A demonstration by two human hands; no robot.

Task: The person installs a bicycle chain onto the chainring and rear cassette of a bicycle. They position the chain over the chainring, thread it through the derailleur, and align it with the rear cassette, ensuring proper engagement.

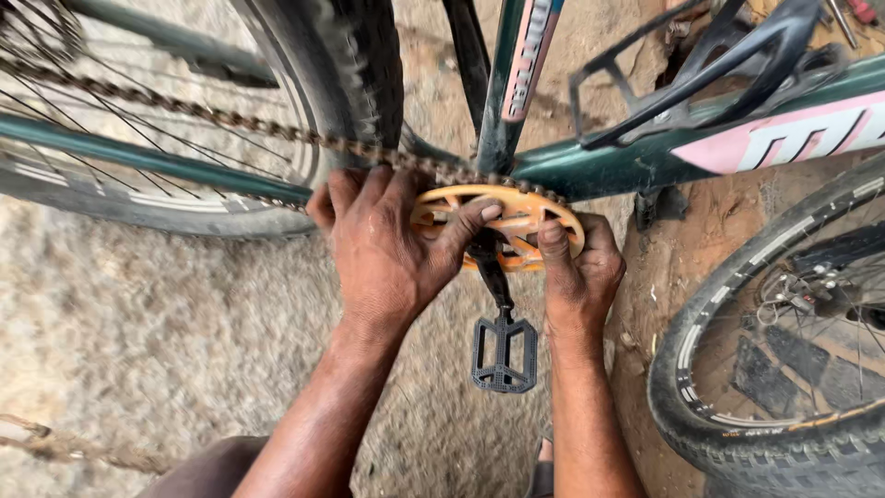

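Right now the orange chainring (516,217) sits at the middle of the green bicycle frame (636,161), with the rusty chain (230,120) running over its far edge. Your left hand (387,244) presses on its left side, thumb laid across the spokes. Your right hand (581,267) grips its right rim. Below, the black pedal (503,355) hangs on its crank. A loose wheel (784,360) lies right.

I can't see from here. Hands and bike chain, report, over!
Left hand pressing chain onto orange chainring. Right hand gripping the ring's edge. Pedal hangs below, clear.
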